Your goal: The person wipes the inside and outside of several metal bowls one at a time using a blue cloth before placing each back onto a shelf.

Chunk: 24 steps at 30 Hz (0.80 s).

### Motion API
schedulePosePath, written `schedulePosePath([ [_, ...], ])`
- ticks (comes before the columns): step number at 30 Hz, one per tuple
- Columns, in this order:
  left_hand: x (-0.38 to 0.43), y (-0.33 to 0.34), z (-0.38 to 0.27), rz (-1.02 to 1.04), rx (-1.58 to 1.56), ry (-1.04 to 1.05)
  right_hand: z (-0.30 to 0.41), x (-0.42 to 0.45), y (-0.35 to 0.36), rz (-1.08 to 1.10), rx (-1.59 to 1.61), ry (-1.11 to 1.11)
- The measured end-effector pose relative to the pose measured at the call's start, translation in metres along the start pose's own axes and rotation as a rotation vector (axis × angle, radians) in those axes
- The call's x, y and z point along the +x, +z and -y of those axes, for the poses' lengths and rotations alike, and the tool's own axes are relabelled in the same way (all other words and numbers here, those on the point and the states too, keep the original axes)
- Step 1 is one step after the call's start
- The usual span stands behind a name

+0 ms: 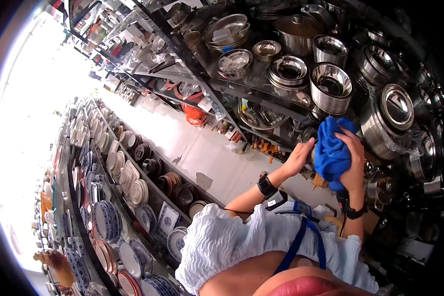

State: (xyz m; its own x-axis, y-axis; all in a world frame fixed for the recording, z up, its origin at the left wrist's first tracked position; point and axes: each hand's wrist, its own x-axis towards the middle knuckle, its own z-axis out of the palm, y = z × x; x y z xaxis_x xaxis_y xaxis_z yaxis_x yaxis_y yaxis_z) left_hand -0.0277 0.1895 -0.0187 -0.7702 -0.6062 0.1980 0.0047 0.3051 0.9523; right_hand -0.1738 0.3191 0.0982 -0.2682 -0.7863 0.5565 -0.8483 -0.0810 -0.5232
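My right hand (352, 160) is closed around a bunched blue cloth (332, 151) in front of the steelware shelf. The cloth covers whatever lies behind it. My left hand (298, 160) is just left of the cloth, thumb raised and fingers partly hidden. A greyish surface shows between that hand and the cloth, but I cannot tell whether the hand grips it. Just beyond the cloth, a stack of stainless steel bowls (331, 88) stands at the shelf edge. Right of it is a larger stack of steel dishes (381, 129), with plastic wrap about it.
A lidded steel pot (298, 33) and round steel bowls (288, 70) crowd the upper shelf (251, 90). Below sits a wide metal basin (262, 114) with utensils inside. Across the pale tiled aisle (192, 155), a rack holds blue-patterned plates (107, 222) and white dishes (137, 190).
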Motion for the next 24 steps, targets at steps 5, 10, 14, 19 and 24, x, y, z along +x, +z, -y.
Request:
schedulePosePath([
  [5, -0.002, -0.007, 0.02, 0.014, -0.4, -0.201, 0.023, 0.002, 0.015, 0.116, -0.13, -0.113],
  [10, -0.006, -0.009, -0.031, -0.381, -0.997, -0.391, 0.012, -0.011, 0.039, 0.166, -0.078, -0.299],
  [14, -0.009, -0.033, -0.029, -0.28, -1.121, -0.276, -0.002, -0.03, 0.053, 0.186, -0.107, -0.419],
  [19, -0.016, -0.043, -0.025, -0.365, -1.13, -0.215, -0.024, -0.042, 0.056, 0.046, 0.118, -0.263],
  [24, -0.027, -0.04, 0.005, -0.181, -0.856, -0.263, -0.015, -0.014, 0.046, -0.052, 0.494, 0.059],
])
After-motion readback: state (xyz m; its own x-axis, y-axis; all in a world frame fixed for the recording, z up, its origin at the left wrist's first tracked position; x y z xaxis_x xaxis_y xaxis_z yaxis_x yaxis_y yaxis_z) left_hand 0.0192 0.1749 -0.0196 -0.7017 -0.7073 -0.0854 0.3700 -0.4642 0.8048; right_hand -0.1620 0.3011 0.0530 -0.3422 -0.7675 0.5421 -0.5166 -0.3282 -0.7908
